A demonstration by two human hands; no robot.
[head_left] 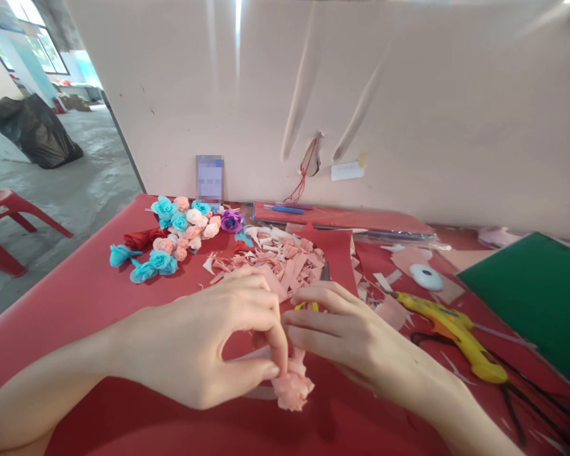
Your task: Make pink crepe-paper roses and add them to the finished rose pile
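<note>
A pink crepe-paper flower hangs petals-down in front of me, just above the red table. My left hand pinches its edge between thumb and forefinger. The fingers of my right hand close around the narrow far end of the same flower; their tips are partly hidden. Behind my right fingers, something with yellow loops and a dark blade shows, looking like scissors; it seems to lie on the table. Pink paper scraps are heaped just beyond both hands.
Finished paper flowers in blue, pink, white, red and purple cluster at back left, by a phone. At right lie a yellow glue gun with black cord, a white oval object and a green board. A pale panel stands behind.
</note>
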